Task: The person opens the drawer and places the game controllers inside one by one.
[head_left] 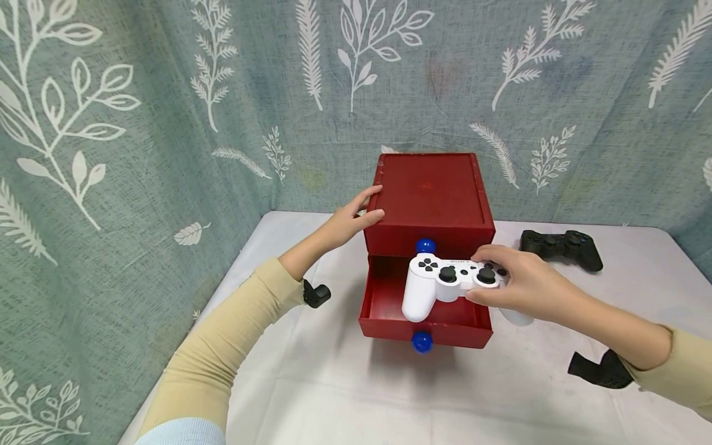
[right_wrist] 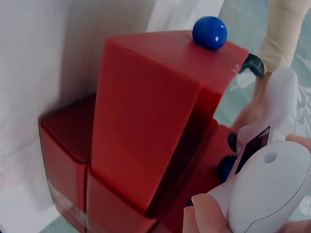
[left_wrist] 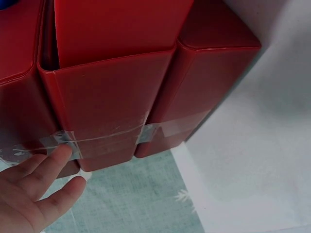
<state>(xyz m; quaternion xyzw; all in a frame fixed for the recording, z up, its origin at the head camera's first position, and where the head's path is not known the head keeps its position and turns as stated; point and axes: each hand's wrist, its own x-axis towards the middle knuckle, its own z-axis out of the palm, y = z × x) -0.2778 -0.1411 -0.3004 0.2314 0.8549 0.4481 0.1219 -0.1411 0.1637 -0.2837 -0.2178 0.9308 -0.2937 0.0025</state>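
Note:
A red drawer unit point(head_left: 428, 191) with blue knobs stands on the white-covered table, its middle drawer point(head_left: 456, 335) pulled out. Over that drawer, my right hand point(head_left: 520, 281) grips a white game controller point(head_left: 419, 293) by one end, thumb and fingers pinching it. The controller's sticks and buttons face up toward the head view; its underside shows in the right wrist view. My left hand point(head_left: 347, 224) rests against the unit's upper left side with fingers spread. In the left wrist view, its fingertips lie by clear tape point(left_wrist: 112, 138) on the red side wall.
Behind the right hand, a black game controller point(head_left: 562, 247) lies on the table point(head_left: 311, 383), right of the unit. A patterned grey-green curtain point(head_left: 245, 80) hangs close behind and along the left. Black wrist gear point(head_left: 603, 371) shows at the right forearm.

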